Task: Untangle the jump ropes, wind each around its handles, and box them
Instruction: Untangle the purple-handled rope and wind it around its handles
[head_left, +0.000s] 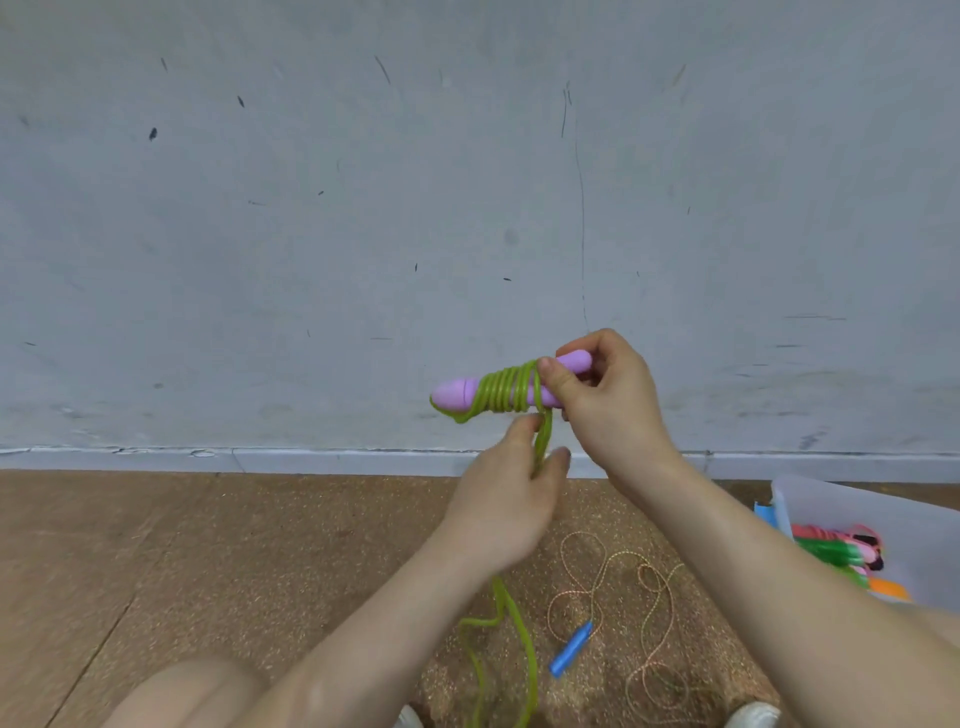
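Your right hand (610, 402) curls its grip round the purple handles (457, 392), green rope (506, 395) coiled about them. Your left hand (501, 504) pinches the trailing rope.

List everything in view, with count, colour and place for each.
handles: count unclear, purple, held up before the wall
green rope: one, wound round the handles, tail trailing to the floor
thin rope: one, orange-beige, loose on the floor
blue handle: one, on the thin rope's end
box: one, translucent white, right edge
wound ropes: several, pink, green, orange, in the box
wall: grey, scuffed
floor: brown
left hand: pinches the green rope
right hand: grips the handles
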